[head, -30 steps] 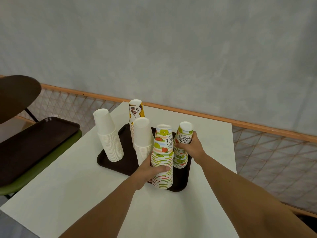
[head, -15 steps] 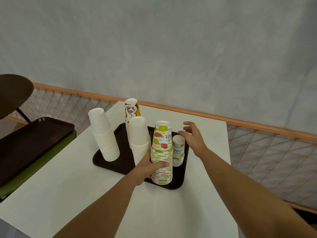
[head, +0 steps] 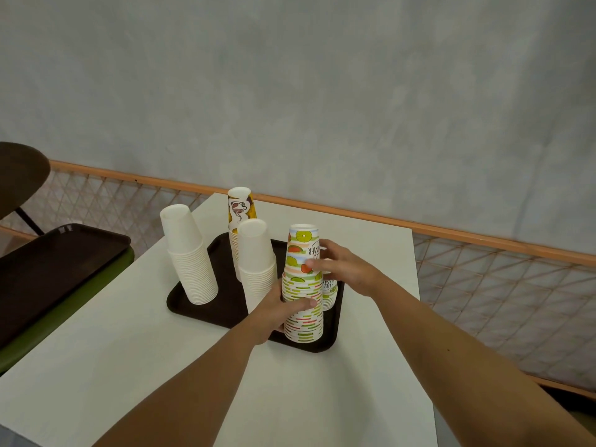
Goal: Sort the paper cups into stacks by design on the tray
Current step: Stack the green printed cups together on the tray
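1. While the left hand (head: 277,314) is wrapped round the low part of the fruit cup stack (head: 303,321), the right hand (head: 346,271) grabs the top part of the same stack.
2. On the left hand, the fingers go round the far side of the cups. The thumb lies across the front.
3. On the right hand, the thumb presses the front of the top cup. The fingers curl round its right side.
4. The fruit cup stack stands upside down at the near right corner of the brown tray (head: 222,301). It has green limes, red slices and stripes on it.
5. A short fruit stack (head: 329,296) stands just to the right of the big one. The right hand hides most of it.
6. The middle white stack (head: 258,269) stands on the tray just left of the fruit cup stack, close to the left hand.
7. A yellow and brown stack (head: 241,209) stands at the far side of the tray, behind the middle white stack.
8. The left white stack (head: 190,259) leans a little and stands at the left edge of the tray.
9. The tray lies on a white counter (head: 113,366).
10. Off to the left, a second tray (head: 48,262) lies on a green bench (head: 64,321).
11. An orange rail (head: 451,232) with wire mesh under it runs behind the counter, in front of a grey wall.
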`<state>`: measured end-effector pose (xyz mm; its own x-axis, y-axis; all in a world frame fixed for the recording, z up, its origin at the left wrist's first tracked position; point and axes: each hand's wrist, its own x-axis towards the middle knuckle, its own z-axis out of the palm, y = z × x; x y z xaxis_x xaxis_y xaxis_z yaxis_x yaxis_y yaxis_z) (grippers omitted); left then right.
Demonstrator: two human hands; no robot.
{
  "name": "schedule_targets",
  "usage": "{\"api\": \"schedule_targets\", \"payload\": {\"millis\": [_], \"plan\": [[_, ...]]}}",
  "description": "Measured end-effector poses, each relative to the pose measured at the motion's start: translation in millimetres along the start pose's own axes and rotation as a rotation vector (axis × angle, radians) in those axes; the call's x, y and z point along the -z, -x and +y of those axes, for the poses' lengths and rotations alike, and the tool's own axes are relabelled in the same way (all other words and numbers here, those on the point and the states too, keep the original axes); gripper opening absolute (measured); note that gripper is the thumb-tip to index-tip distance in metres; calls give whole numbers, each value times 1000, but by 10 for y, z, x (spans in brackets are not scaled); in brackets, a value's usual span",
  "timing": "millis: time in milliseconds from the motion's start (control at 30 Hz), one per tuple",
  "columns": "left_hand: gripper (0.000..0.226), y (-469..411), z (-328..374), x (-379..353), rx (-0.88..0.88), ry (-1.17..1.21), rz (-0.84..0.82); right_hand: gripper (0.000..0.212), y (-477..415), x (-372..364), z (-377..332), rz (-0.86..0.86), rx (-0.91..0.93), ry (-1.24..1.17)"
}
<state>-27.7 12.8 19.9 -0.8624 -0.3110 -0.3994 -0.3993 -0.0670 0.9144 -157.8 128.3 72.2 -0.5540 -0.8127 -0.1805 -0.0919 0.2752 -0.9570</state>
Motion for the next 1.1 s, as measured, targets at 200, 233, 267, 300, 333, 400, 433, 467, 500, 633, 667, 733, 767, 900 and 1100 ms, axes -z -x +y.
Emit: {"api": "schedule_targets", "payload": {"millis": [200,233,267,300,333,400,433,467,500,633,667,733,767,900,1100], "plan": [[59,28,-22,-49,-4,-22,-6,42,67,-126,-44,-32,-8,49],[60,33,-25,-49,-2,-25,-7,44,72,-130,-52,-20,-8,57],[62,37,-27,-48,-2,-26,-8,45,77,-131,-61,-11,-8,61],[64,38,-31,-46,-2,-27,-8,45,78,-131,-70,-2,-8,63],[65,40,-32,-45,0,-27,-7,45,80,-129,-80,7,-4,63],[67,50,-33,-43,8,-24,-3,45,79,-119,-111,21,13,56],[67,57,-36,-42,12,-23,-1,46,80,-115,-133,24,22,48],[67,60,-44,-40,15,-24,0,46,78,-110,-153,25,28,43],[68,60,-55,-36,17,-26,-1,47,74,-105,-171,28,31,42],[65,62,-94,-21,22,-16,3,51,45,-72,-231,53,54,20],[63,62,-99,-17,26,-10,5,52,38,-59,-252,64,70,5],[61,56,-107,-7,27,-4,8,48,16,-21,-300,105,114,-44],[61,51,-109,-3,27,-1,9,47,5,2,-330,131,140,-82],[58,21,-110,8,38,6,22,48,-81,116,-388,304,200,-229],[66,-23,-115,36,52,19,47,57,-176,228,-192,461,170,-240]]}}
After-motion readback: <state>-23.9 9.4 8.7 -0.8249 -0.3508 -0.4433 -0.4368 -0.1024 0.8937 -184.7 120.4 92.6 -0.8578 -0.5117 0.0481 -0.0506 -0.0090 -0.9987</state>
